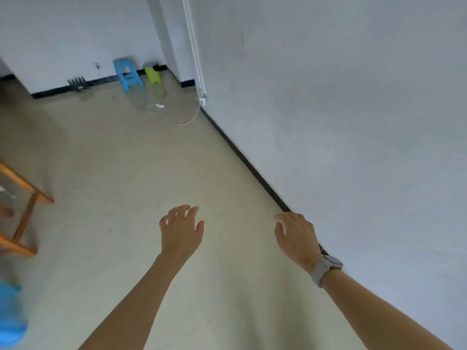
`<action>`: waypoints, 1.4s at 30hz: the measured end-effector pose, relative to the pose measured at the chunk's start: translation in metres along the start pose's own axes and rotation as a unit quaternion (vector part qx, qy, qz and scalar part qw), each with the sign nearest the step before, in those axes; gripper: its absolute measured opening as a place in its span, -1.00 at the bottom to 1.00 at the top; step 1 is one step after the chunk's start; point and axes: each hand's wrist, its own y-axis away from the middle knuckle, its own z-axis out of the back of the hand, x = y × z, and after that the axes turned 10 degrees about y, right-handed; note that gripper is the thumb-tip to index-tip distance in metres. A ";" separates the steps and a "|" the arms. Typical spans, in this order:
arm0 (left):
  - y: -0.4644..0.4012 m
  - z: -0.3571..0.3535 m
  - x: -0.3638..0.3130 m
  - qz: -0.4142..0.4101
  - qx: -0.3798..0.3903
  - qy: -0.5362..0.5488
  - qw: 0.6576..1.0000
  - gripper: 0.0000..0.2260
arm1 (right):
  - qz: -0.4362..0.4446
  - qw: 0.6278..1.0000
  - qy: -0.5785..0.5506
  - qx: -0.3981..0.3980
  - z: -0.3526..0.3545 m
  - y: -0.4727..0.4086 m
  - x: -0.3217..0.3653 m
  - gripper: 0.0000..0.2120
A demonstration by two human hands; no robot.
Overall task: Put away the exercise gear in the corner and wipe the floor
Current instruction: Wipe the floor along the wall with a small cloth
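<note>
A pale grey wall (353, 97) fills the whole right side of the view, running from 5 o'clock up toward 12 o'clock, with a black skirting strip (242, 157) along its foot. A second wall (63, 34) crosses the top left, also edged in black. Between them spreads a bare beige floor (113, 160), smooth and slightly glossy, taking up the centre and left of the scene.

At 9 o'clock, the corner of a wooden counter (25, 198) with orange-brown legs juts in from the left edge. At 8 o'clock, a blurred bright blue object (10, 317) is cut off by the frame; what it is cannot be told.

Two bare forearms reach forward from 6 o'clock. The left hand (182, 229) hovers over the floor near the centre, fingers spread and loosely curled, its grip released and holding nothing. The right hand (297, 234), at 4 o'clock and close to the skirting, is likewise released and empty, with a grey watch (326, 269) on the wrist.

Far off at 11 o'clock, in the corner where the walls meet, stand a small blue plastic stool (127, 74) and a yellow-green object (152, 74) just beside it. A dark pronged item (77, 84), possibly exercise gear, lies against the skirting further left. A thin white cord (177, 117) loops across the floor near the corner.
</note>
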 end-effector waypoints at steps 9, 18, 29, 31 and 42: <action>-0.072 -0.002 0.121 0.188 0.000 0.004 0.982 -0.60 | 0.157 0.983 0.009 0.091 -0.088 -0.165 0.120 -0.68; -0.322 0.014 0.161 0.207 -0.029 0.011 0.978 -0.57 | 0.205 0.971 0.042 0.113 -0.121 -0.412 0.190 -0.64; -0.495 0.034 0.340 0.308 -0.036 0.009 0.951 -0.56 | 0.303 0.939 0.052 0.157 -0.216 -0.618 0.374 -0.62; -0.528 0.039 0.387 0.331 -0.034 0.017 0.943 -0.55 | 0.306 0.934 0.064 0.171 -0.243 -0.655 0.411 -0.61; -0.765 0.100 0.612 0.314 -0.025 0.001 0.949 -0.51 | 0.292 0.936 0.088 0.177 -0.322 -0.876 0.621 -0.58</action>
